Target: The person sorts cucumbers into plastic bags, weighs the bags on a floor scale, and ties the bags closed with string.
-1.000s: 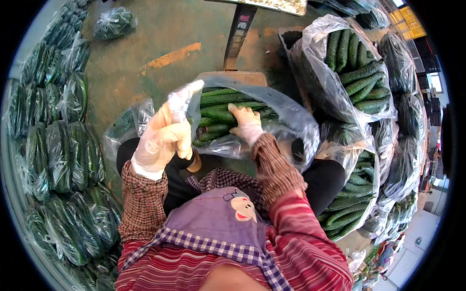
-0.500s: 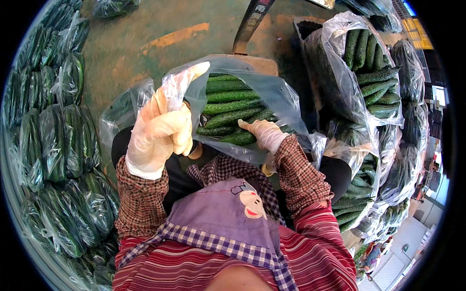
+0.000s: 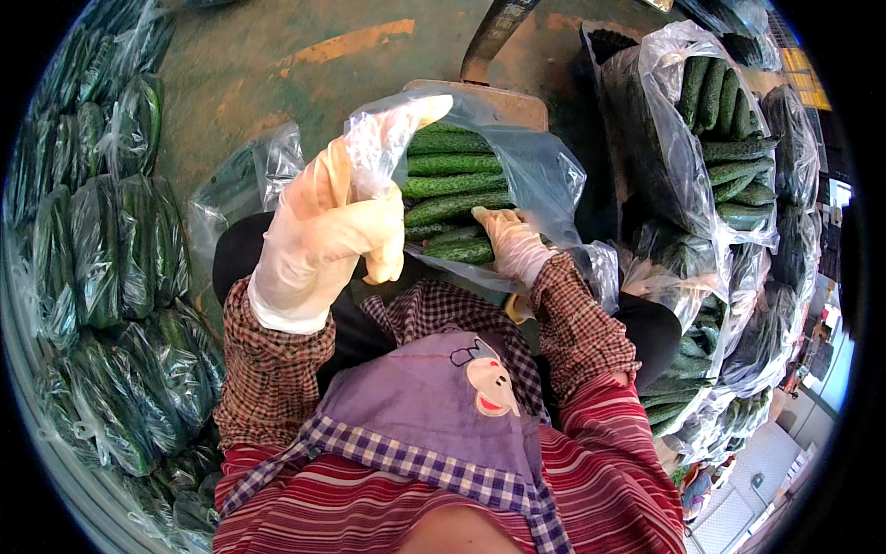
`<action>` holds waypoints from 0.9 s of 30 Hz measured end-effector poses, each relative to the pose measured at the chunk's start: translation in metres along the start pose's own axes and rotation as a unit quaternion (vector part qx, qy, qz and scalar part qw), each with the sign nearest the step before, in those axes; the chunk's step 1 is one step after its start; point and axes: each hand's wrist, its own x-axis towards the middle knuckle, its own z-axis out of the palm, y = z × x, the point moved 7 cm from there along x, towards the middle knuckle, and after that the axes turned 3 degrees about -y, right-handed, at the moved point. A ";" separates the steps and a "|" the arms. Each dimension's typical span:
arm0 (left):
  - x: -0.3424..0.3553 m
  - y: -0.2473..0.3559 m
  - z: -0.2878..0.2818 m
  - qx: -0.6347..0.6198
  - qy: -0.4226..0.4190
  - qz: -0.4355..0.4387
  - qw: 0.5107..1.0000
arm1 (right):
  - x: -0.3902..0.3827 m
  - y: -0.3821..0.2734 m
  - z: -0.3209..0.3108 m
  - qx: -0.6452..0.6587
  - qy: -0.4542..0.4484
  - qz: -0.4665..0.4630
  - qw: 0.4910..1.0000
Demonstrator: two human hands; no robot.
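Observation:
A clear plastic bag (image 3: pixel 546 171) lies open in front of me, with several dark green, bumpy cucumbers (image 3: pixel 450 166) stacked side by side in it. My left hand (image 3: pixel 318 222), in a pale glove, is closed on the bag's left edge; its index finger points up with film drawn over it. Inside the mouth of the bag, my right hand (image 3: pixel 515 242), also gloved, lies with its fingers stretched over the right ends of the nearer cucumbers. Its thumb is partly hidden.
Behind the bag stands a scale with a flat platform (image 3: pixel 521 108) and a post (image 3: pixel 489 42). Bagged cucumbers (image 3: pixel 97 263) are piled along the left. On the right, a large open bag of cucumbers (image 3: pixel 646 138) stands beside more filled bags. Another clear bag (image 3: pixel 235 189) lies left of my knee.
My right hand has shifted slightly nearer me, from reaching left across the cucumbers to lying over their right ends. My left hand still holds the bag's edge. The view has shifted a little.

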 end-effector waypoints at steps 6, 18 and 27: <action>0.003 0.006 0.006 0.018 0.001 0.016 1.000 | 0.008 0.009 0.013 -0.048 -0.060 0.036 0.996; 0.003 0.006 0.004 0.001 0.000 0.014 1.000 | -0.026 0.004 -0.146 -0.040 0.410 0.082 0.907; 0.002 0.004 0.004 -0.023 -0.011 0.019 1.000 | 0.017 -0.063 0.004 -0.008 0.006 0.000 1.000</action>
